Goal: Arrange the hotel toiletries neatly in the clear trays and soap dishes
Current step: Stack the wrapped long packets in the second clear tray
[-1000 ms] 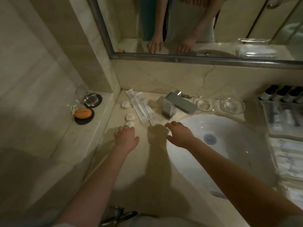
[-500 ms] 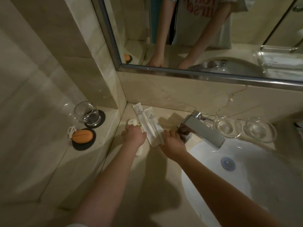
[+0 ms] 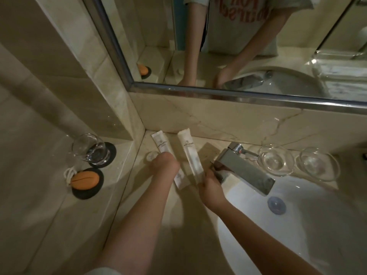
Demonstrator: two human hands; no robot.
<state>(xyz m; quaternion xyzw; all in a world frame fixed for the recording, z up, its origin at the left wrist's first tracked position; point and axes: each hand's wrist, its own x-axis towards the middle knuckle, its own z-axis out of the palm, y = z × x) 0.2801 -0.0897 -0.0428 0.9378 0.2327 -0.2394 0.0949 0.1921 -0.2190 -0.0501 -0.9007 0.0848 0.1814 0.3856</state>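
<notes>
Two long white toiletry packets lie on the marble counter by the back wall. My left hand (image 3: 164,163) rests knuckles-up on the left packet (image 3: 160,142), its fingers curled under and hidden. My right hand (image 3: 210,188) pinches the near end of the right packet (image 3: 189,152). A small round wrapped soap (image 3: 151,155) peeks out just left of my left hand. Two clear glass soap dishes (image 3: 277,161) (image 3: 317,165) stand with nothing in them to the right of the faucet. A clear tray (image 3: 341,66) shows only as a reflection in the mirror.
The chrome faucet (image 3: 244,169) juts over the white basin (image 3: 297,225), close to my right hand. On the left ledge, a glass tumbler (image 3: 90,149) and an orange object (image 3: 85,180) each sit on a black coaster. The mirror frame (image 3: 238,94) runs above the backsplash.
The view has swung left and closer. Both hands reached forward onto the packets, and the two packets, side by side before, now lie apart, the right one shifted right.
</notes>
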